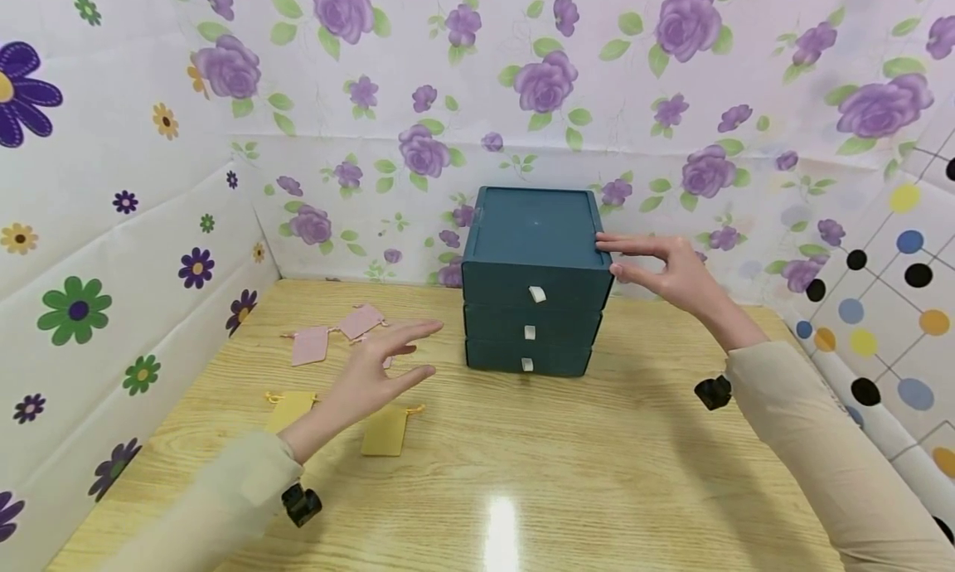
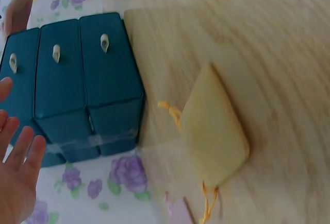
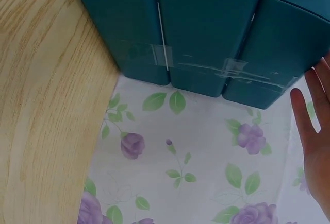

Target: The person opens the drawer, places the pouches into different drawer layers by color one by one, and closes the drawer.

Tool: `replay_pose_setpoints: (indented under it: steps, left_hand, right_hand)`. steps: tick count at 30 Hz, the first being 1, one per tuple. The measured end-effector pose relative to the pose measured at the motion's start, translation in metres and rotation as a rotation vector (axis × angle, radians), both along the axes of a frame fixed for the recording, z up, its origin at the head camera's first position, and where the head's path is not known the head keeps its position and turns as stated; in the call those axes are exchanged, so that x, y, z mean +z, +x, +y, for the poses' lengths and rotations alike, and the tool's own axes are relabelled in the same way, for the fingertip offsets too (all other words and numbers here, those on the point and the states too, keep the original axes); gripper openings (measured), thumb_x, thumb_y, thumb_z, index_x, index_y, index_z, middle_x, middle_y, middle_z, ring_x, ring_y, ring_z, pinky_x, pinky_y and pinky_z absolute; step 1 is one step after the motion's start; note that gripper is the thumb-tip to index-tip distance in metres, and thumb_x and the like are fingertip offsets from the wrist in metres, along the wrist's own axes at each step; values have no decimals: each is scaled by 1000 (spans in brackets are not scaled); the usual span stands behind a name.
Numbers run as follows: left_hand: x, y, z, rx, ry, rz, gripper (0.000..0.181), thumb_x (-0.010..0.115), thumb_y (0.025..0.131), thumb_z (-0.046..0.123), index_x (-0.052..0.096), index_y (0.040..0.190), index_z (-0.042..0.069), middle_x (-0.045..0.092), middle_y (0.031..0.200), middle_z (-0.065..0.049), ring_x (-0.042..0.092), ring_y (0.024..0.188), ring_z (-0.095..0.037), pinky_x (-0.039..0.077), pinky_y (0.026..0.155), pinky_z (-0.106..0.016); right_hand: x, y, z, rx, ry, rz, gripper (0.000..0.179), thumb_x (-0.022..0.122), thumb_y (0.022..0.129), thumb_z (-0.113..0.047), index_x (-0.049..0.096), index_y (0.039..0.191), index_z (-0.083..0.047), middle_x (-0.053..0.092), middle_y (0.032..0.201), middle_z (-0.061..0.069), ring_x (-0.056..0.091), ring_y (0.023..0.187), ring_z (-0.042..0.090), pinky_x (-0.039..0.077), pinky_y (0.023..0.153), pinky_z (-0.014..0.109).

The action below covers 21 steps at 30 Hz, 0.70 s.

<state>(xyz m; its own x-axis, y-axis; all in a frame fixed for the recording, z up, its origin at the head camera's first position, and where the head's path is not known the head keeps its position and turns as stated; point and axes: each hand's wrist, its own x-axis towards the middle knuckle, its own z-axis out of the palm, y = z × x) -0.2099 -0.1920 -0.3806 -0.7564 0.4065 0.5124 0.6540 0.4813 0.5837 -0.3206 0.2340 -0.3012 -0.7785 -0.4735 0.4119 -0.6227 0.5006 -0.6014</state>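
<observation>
A dark teal chest of three stacked drawers [image 1: 533, 228], with a white pull tab on each, stands at the back of the table. My right hand [image 1: 675, 275] touches its top right edge, fingers straight, thumb by the front right corner. To the left of the chest, my left hand [image 1: 366, 380] hovers with fingers extended and nothing in it. Beneath and around that hand lie a yellow drawstring pouch [image 1: 384, 433], another yellow pouch [image 1: 293, 406] partly covered by the wrist, and pink pouches [image 1: 309, 346], one mostly hidden behind the fingers. The left wrist view shows a yellow pouch [image 2: 214, 131] flat on the wood.
The light wooden table [image 1: 582, 489] meets a back wall draped in purple-rose cloth [image 1: 425, 153]. Flower-print cloth [image 1: 78, 307] lines the left side, dotted cloth [image 1: 895, 307] the right. Clear tape [image 3: 237, 69] runs across the chest's side.
</observation>
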Motion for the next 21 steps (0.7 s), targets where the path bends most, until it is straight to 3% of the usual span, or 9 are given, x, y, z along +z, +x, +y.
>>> replay_pose_setpoints:
  steps: [2, 9, 10, 12, 14, 17, 21]
  left_hand:
    - [-4, 0, 7, -9, 42, 18, 51, 76, 88, 14, 60, 137, 16, 63, 137, -6, 62, 124, -23, 58, 94, -37]
    - [-18, -1, 33, -41, 87, 11, 47, 74, 88, 10, 62, 133, 13, 65, 130, -7, 64, 117, -24, 60, 89, -36]
    - [-19, -3, 37, -58, 95, -8, 47, 74, 88, 9, 62, 133, 14, 66, 130, -8, 65, 116, -24, 60, 88, -35]
    - [-22, -6, 45, -90, 116, -66, 44, 74, 88, 8, 63, 131, 14, 66, 129, -11, 67, 112, -25, 61, 87, -33]
    - [-24, -9, 55, -110, 148, -159, 41, 72, 89, 8, 65, 129, 13, 67, 128, -14, 68, 110, -26, 61, 87, -30]
    - [-25, -12, 69, -105, 179, -286, 37, 71, 91, 11, 65, 128, 10, 66, 128, -15, 69, 109, -27, 60, 87, -26]
    - [-27, -16, 84, -70, 206, -358, 39, 70, 92, 14, 62, 130, 6, 67, 127, -15, 69, 108, -26, 60, 87, -27]
  right_hand:
    - [0, 0, 0, 3, -5, -8, 39, 68, 94, -21, 65, 132, -29, 59, 144, -5, 47, 139, 4, 43, 109, 54]
    - [0, 1, 1, 15, -22, -15, 38, 67, 96, -22, 64, 132, -31, 58, 143, -8, 47, 134, -6, 44, 111, 48]
    - [0, 0, 1, 16, -24, -16, 38, 67, 96, -22, 64, 132, -31, 58, 144, -8, 47, 134, -6, 43, 110, 53]
    - [0, 1, 2, 10, -20, -16, 38, 67, 96, -22, 64, 133, -31, 58, 144, -8, 47, 134, -6, 43, 110, 52]
    - [1, 1, 2, 3, -20, -18, 38, 67, 96, -22, 64, 133, -32, 58, 144, -8, 47, 134, -6, 44, 109, 52]
    - [0, 1, 2, 8, -25, -24, 38, 67, 96, -23, 64, 133, -31, 58, 144, -7, 46, 134, -7, 43, 110, 54]
    - [0, 2, 1, 18, -31, -29, 39, 67, 95, -22, 64, 133, -30, 58, 145, -5, 46, 134, -8, 41, 110, 57]
